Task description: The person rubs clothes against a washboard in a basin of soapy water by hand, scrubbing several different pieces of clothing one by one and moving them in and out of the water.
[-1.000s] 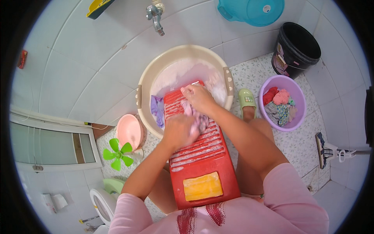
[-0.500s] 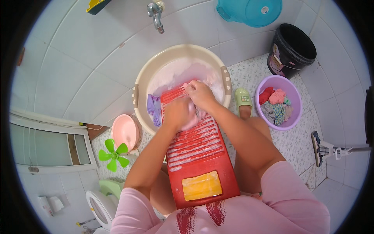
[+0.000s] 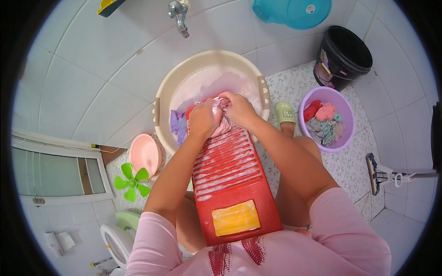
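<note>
A red ridged washboard (image 3: 226, 168) leans from my lap into a cream basin (image 3: 166, 87) of foamy water. Near its upper end, my left hand (image 3: 205, 116) and my right hand (image 3: 238, 109) are both closed on a wet pink garment (image 3: 223, 127), close together. What kind of garment it is cannot be made out. Foam lies on the ridges below it. A yellow bar of soap (image 3: 236, 218) sits in the recess at the washboard's near end. Purple cloth (image 3: 178, 124) hangs at the basin's left inner side, beside my left hand.
To the right stands a purple basin (image 3: 351, 124) of bunched clothes, with a black bucket (image 3: 343, 57) behind it. At left are a pink basin (image 3: 146, 154) and a green fan (image 3: 132, 182). A tap (image 3: 178, 18) juts from the wall above the cream basin. A mop (image 3: 375, 175) lies far right.
My left hand has moved up the washboard towards my right hand. The pink garment has shifted up with it and is now gripped between both hands, baring more foamy ridges.
</note>
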